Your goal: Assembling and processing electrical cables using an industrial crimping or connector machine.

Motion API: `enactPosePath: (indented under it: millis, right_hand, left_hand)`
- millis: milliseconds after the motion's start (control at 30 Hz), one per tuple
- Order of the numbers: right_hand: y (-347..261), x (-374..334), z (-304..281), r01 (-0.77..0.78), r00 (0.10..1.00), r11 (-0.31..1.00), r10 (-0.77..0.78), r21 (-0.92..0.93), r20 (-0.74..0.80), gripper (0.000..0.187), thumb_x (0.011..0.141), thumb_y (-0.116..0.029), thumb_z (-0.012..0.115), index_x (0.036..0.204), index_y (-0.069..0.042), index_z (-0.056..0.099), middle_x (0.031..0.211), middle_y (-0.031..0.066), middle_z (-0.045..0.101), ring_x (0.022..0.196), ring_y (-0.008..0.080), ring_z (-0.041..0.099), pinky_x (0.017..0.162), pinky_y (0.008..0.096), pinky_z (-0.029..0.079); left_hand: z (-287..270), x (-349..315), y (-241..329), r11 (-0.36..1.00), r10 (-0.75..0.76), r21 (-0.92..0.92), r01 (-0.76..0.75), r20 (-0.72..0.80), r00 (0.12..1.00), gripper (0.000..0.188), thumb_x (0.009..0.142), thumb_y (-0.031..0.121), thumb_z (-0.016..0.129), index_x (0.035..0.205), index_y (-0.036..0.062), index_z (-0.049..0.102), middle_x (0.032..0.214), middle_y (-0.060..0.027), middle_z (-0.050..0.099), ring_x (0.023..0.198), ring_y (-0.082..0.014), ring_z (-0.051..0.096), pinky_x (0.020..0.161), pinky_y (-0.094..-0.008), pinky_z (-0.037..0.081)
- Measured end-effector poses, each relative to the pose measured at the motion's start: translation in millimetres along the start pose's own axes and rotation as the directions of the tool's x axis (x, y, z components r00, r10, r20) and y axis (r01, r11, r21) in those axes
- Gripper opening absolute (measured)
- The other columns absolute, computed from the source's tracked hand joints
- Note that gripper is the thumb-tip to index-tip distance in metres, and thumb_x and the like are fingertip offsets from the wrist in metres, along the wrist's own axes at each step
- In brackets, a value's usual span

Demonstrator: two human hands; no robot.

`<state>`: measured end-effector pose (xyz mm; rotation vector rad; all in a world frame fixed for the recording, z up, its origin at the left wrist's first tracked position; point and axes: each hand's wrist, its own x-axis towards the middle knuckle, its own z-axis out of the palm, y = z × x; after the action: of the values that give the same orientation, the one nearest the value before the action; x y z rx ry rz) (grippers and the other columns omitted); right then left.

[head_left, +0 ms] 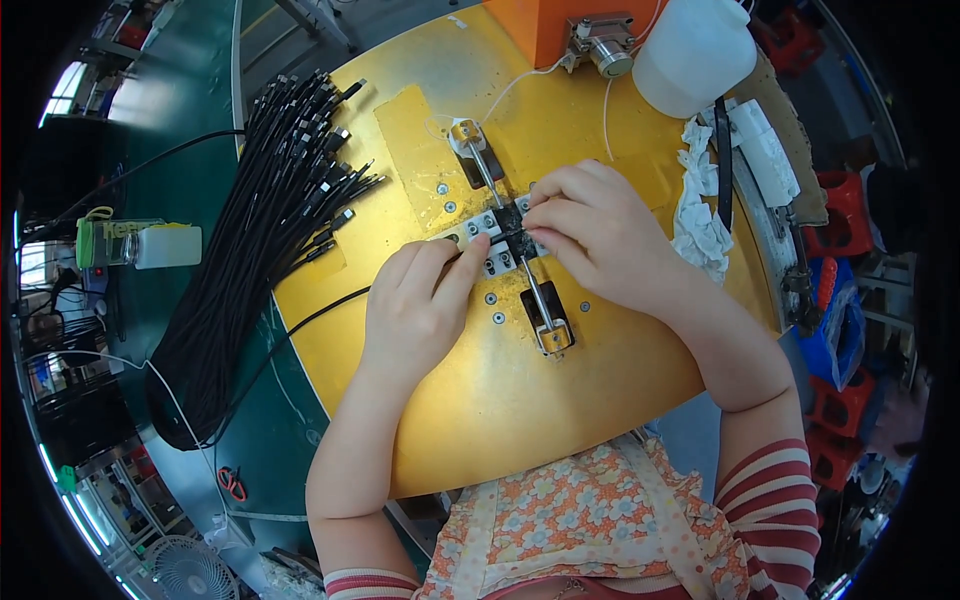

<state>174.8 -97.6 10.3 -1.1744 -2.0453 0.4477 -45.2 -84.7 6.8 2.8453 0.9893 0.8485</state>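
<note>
My left hand [418,305] is closed on a black cable [335,311], its fingertips against the left side of a small metal clamping fixture [497,262]. The cable trails from under that hand toward the lower left. At the fixture's dark middle, my right hand [605,235] has thumb and fingers pinched together. Whatever those fingers hold is hidden. Two metal rods run out from the fixture, one to a far brass-coloured block [465,131] and one to a near block [552,339].
A thick bundle of black cables [265,230] lies at the left across the golden tabletop's [470,420] edge. White tissue [702,215], a translucent plastic bottle [697,58] and an orange box [535,40] are at the far right. Red-handled scissors [232,484] lie on the green surface.
</note>
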Motion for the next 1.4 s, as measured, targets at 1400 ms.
enactPosePath:
  millis: [1400]
  right_hand:
    - [-34.4,-8.8,-34.4,0.398,0.910,0.917,-0.398,-0.021,-0.120,0.025,0.070,-0.007,0.074,0.092,-0.004,0.064,0.085,0.0056,0.061,0.074,0.0212,0.059,0.062,0.0335,0.046]
  left_hand:
    - [-56.6,5.1,27.8,0.952,-0.059,-0.303,0.051,-0.016,0.998,0.034,0.068,-0.011,0.066,0.102,-0.0032,0.065,0.085,-0.0114,0.059,0.071,-0.0237,0.057,0.060,-0.0310,0.047]
